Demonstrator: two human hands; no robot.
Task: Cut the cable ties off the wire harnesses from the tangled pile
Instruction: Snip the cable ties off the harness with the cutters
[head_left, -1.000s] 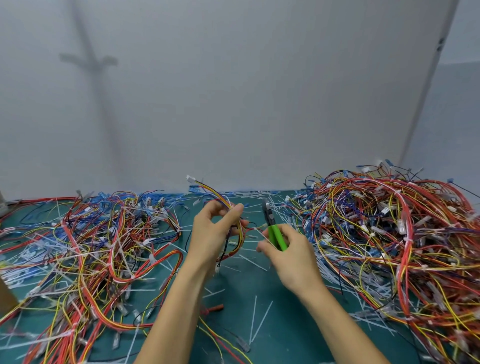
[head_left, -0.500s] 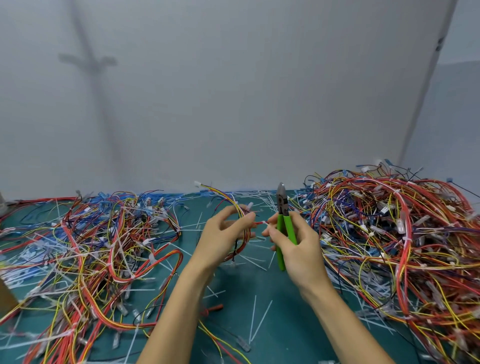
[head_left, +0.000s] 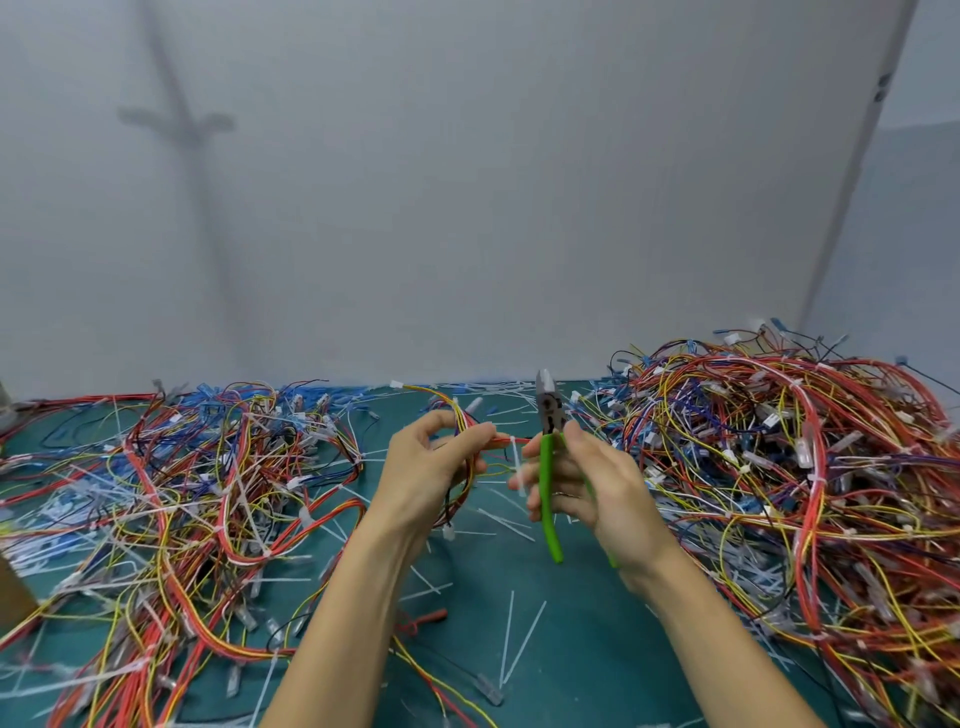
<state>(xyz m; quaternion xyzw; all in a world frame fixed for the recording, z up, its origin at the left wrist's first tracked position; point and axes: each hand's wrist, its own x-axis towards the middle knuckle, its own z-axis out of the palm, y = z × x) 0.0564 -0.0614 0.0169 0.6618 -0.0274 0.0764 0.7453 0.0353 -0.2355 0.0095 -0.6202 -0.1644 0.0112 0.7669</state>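
My left hand (head_left: 428, 470) grips a small wire harness (head_left: 458, 415) of red, yellow and orange wires above the green mat. A white cable tie (head_left: 516, 462) sticks out of the harness between my two hands, with its tail pointing down. My right hand (head_left: 597, 483) holds green-handled cutters (head_left: 548, 467) upright, jaws pointing up and away from the tie. The fingertips of my right hand touch the tie. A big tangled pile of harnesses (head_left: 789, 467) lies to the right.
A second spread of wire harnesses (head_left: 171, 493) covers the left of the mat. Cut white cable ties (head_left: 511, 634) lie scattered over the green mat (head_left: 571, 649) between my arms. A grey wall stands right behind the table.
My right hand swung the cutters upright, jaws now pointing up, and moved close to my left hand. Its fingertips now reach the white tie on the harness. The harness shifted slightly right.
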